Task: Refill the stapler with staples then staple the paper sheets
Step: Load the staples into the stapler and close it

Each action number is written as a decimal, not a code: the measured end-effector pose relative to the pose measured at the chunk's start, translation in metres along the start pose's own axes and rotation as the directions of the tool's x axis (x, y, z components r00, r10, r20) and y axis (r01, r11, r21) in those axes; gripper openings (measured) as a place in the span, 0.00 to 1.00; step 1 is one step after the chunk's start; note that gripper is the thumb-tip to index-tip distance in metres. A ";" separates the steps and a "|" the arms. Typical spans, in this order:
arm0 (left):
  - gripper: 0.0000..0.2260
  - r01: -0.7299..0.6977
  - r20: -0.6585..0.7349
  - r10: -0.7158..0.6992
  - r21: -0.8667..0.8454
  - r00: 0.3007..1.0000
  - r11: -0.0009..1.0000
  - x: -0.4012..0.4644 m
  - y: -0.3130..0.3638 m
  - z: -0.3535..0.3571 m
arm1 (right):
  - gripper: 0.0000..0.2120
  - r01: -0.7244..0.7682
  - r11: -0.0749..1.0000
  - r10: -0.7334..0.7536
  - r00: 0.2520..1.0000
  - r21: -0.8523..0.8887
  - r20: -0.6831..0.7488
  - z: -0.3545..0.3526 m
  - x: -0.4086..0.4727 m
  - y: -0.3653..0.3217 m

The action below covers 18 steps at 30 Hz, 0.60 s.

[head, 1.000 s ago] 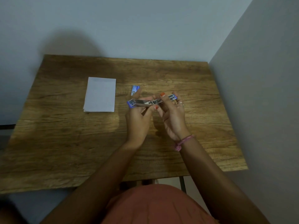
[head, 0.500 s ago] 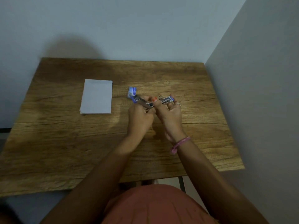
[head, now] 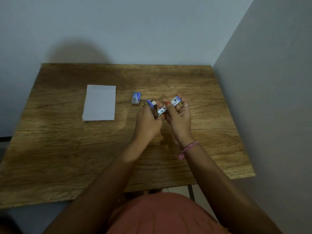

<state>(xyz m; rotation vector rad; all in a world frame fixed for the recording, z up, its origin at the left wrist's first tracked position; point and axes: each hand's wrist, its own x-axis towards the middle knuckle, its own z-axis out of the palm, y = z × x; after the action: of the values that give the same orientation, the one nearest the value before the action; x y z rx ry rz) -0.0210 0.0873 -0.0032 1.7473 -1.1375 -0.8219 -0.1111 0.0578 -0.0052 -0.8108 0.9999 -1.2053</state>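
Stapler opened up for a refill

Both hands, left and right, grip the hinged-open stapler above the bench; staple box and paper wait untouched. Next probably: load staples.

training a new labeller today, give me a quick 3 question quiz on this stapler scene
1. True or false: the stapler lies flat on the table.
2. What holds the stapler? A) left hand only B) right hand only C) both hands
3. Fill in: the small blue staple box lies between the ___ and the hands.

Key
1. False: it is held above the table, hinged open.
2. C: each hand has a grip on one end.
3. The paper, which lies left of the box.
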 end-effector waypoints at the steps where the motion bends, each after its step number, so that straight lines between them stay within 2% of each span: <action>1: 0.12 -0.009 0.014 0.009 -0.015 1.000 1.000 0.000 0.000 -0.001 | 0.15 -0.010 1.000 0.010 1.000 0.015 0.011 0.000 0.000 -0.001; 8: 0.16 0.050 0.074 -0.046 -0.062 0.996 0.997 -0.002 -0.002 -0.007 | 0.11 -0.101 0.994 0.097 0.992 0.047 0.080 -0.004 -0.001 -0.005; 14: 0.15 0.075 0.116 -0.072 -0.016 0.991 0.997 -0.001 0.000 -0.007 | 0.14 -0.174 0.975 0.154 0.977 0.138 0.149 -0.009 -0.003 -0.004; 18: 0.15 0.082 0.204 -0.087 0.033 0.975 0.996 0.000 0.003 -0.004 | 0.20 -0.222 0.971 0.204 0.961 0.084 0.187 -0.009 -0.008 -0.003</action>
<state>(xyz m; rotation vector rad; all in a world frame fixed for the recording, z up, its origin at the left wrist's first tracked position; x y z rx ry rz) -0.0186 0.0882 0.0015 1.7716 -1.2177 -1.0649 -0.1206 0.0654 -0.0044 -0.6953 0.8479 -0.9742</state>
